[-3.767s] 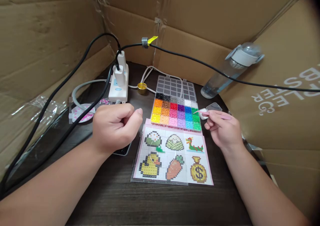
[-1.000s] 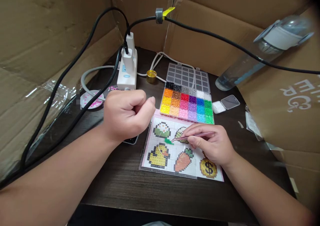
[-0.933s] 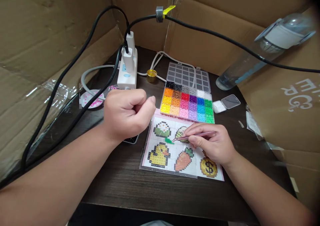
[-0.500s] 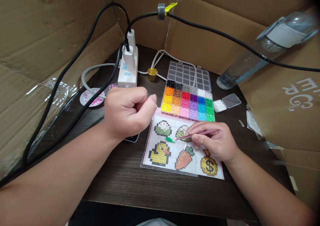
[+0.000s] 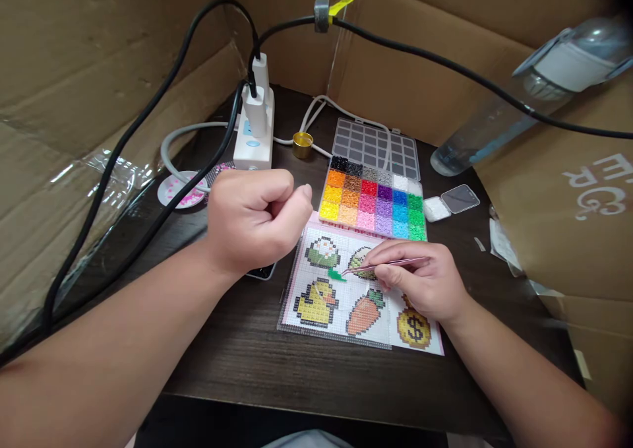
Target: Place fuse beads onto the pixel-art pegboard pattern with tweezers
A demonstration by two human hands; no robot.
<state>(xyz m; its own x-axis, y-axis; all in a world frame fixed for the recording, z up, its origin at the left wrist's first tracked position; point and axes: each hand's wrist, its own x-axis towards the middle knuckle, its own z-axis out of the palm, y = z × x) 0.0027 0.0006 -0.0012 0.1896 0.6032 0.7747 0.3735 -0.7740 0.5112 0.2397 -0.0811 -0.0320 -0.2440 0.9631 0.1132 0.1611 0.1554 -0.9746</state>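
Note:
My right hand pinches a pair of pink tweezers. Their tips are at the edge of a small patch of green beads on the clear pegboard. A printed pattern sheet lies under the board, showing a duck, a carrot, a money bag and other pixel pictures. To the left, my left hand is raised in a fist above the table; whatever its fingers enclose, if anything, is hidden. Just beyond the sheet, an open compartment box holds fuse beads sorted by colour.
A white power strip with plugged-in chargers stands at the back left, near a gold cup and a dish of pink beads. Black cables cross in front. A small white-filled box and a water bottle are at right.
The tweezer tips have shifted slightly left, to the edge of the green beads. My left fist stays in nearly the same place. The view has tilted a little.

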